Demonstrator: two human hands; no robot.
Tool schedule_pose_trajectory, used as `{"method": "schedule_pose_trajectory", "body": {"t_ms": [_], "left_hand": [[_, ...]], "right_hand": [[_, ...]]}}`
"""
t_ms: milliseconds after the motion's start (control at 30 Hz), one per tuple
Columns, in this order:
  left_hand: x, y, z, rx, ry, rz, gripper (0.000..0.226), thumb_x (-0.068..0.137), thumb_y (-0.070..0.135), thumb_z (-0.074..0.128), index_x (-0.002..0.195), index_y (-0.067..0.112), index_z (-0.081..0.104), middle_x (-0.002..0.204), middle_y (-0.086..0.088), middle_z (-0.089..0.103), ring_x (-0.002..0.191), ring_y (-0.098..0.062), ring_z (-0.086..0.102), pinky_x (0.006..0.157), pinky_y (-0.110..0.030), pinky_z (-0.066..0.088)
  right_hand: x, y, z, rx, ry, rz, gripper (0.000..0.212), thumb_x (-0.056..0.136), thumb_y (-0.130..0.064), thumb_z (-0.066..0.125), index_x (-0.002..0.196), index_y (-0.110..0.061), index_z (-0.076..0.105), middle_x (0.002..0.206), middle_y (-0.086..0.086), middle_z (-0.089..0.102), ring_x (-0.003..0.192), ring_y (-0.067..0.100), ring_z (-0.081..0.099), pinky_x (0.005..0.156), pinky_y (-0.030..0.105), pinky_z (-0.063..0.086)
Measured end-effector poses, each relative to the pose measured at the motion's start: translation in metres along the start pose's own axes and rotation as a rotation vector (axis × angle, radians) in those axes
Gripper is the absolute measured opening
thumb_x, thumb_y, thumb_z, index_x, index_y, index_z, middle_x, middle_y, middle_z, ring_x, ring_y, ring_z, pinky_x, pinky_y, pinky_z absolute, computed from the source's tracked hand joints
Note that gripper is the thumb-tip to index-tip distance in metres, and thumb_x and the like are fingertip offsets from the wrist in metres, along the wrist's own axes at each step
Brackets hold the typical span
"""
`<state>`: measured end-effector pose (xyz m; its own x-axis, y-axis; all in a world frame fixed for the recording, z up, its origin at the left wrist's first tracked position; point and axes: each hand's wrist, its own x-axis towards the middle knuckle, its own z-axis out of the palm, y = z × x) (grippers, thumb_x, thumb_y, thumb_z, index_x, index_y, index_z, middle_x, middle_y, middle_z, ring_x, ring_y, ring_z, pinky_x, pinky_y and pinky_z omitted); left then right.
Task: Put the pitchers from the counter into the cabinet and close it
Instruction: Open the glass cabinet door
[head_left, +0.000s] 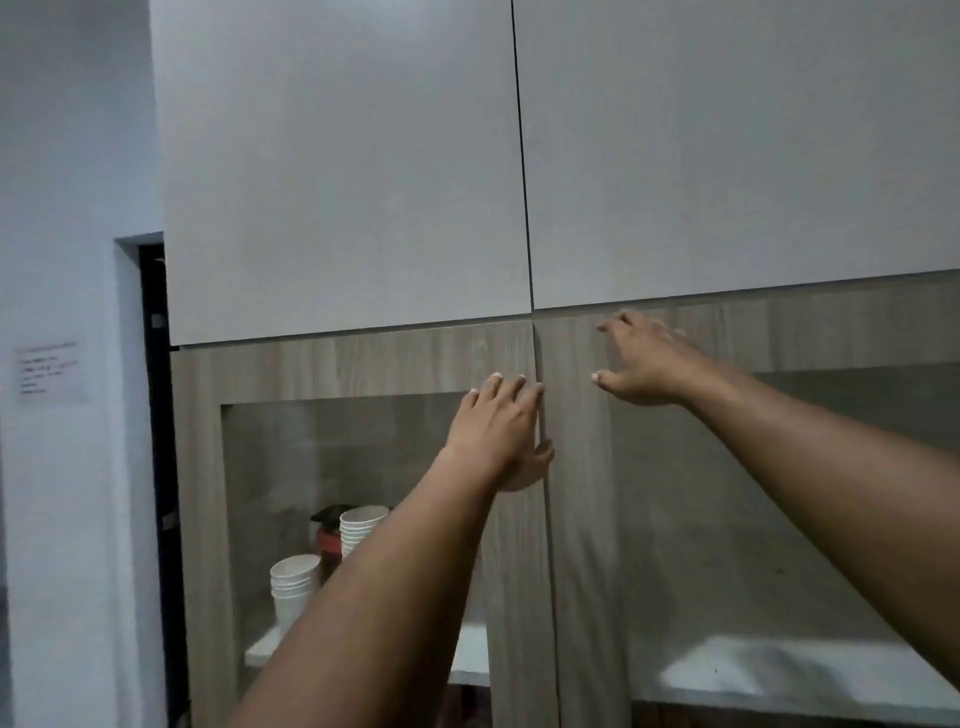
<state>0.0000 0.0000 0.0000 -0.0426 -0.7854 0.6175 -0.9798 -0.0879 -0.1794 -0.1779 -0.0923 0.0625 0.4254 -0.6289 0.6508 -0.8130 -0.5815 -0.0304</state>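
The cabinet has two wood-framed glass doors, the left door (332, 364) and the right door (576, 493), meeting at a narrow vertical seam. My left hand (498, 431) lies flat against the left door's right frame, fingers spread, thumb at the seam. My right hand (644, 364) hovers with fingers apart at the upper frame of the right door, holding nothing. Behind the left glass a dark pitcher with a red band (327, 540) stands on a white shelf (260, 649), partly hidden by cups and my forearm. No pitcher shows behind the right glass.
Two stacks of white paper cups, one front stack (293, 587) and one rear stack (361, 525), share the shelf. Plain white upper cabinet doors (343, 171) sit above. A white wall with a paper notice (52, 371) is at left, beside a dark gap (153, 415).
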Motion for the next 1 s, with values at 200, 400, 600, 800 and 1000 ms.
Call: {"method": "schedule_pose_trajectory", "body": {"t_ms": [200, 400, 600, 800, 1000], "left_hand": [[0.052, -0.01, 0.006, 0.078, 0.107, 0.017, 0.078, 0.092, 0.049, 0.053, 0.156, 0.015, 0.022, 0.165, -0.009, 0.019, 0.154, -0.031, 0.009, 0.124, -0.049, 0.016], [0.097, -0.015, 0.015, 0.137, 0.204, 0.01, 0.081, 0.093, 0.049, 0.049, 0.159, 0.015, 0.015, 0.167, -0.006, 0.014, 0.155, -0.028, 0.005, 0.125, -0.047, 0.009], [0.094, -0.004, 0.006, 0.104, 0.265, 0.015, 0.078, 0.092, 0.045, 0.053, 0.155, 0.014, 0.021, 0.157, -0.009, 0.03, 0.15, -0.029, 0.022, 0.123, -0.046, 0.018], [0.057, 0.017, -0.038, -0.034, 0.376, 0.005, 0.05, 0.087, 0.039, 0.056, 0.127, 0.012, 0.046, 0.128, -0.012, 0.046, 0.115, -0.033, 0.05, 0.092, -0.042, 0.044], [-0.005, 0.06, -0.084, -0.325, 0.616, 0.105, 0.04, 0.09, 0.031, 0.048, 0.119, 0.005, 0.052, 0.121, -0.016, 0.05, 0.099, -0.035, 0.057, 0.076, -0.041, 0.049]], "right_hand": [[0.036, 0.012, 0.016, -0.102, 0.053, -0.031, 0.072, 0.084, -0.049, 0.057, 0.147, -0.02, 0.037, 0.151, 0.006, 0.039, 0.141, 0.027, 0.037, 0.112, 0.051, 0.032], [0.056, 0.014, 0.025, -0.153, 0.213, -0.091, 0.055, 0.084, -0.043, 0.051, 0.134, -0.019, 0.049, 0.13, 0.008, 0.051, 0.124, 0.028, 0.047, 0.101, 0.048, 0.039], [0.043, 0.011, 0.011, -0.059, 0.189, -0.072, 0.052, 0.082, -0.038, 0.053, 0.131, -0.022, 0.053, 0.129, 0.007, 0.052, 0.121, 0.029, 0.048, 0.1, 0.045, 0.04], [0.006, -0.004, -0.017, 0.052, 0.318, -0.04, 0.039, 0.087, -0.044, 0.051, 0.12, -0.024, 0.059, 0.12, 0.005, 0.057, 0.114, 0.027, 0.052, 0.096, 0.042, 0.043], [-0.064, -0.019, -0.057, 0.246, 0.63, 0.018, 0.03, 0.091, -0.046, 0.049, 0.096, -0.018, 0.06, 0.102, 0.007, 0.06, 0.1, 0.029, 0.055, 0.08, 0.039, 0.048]]}}
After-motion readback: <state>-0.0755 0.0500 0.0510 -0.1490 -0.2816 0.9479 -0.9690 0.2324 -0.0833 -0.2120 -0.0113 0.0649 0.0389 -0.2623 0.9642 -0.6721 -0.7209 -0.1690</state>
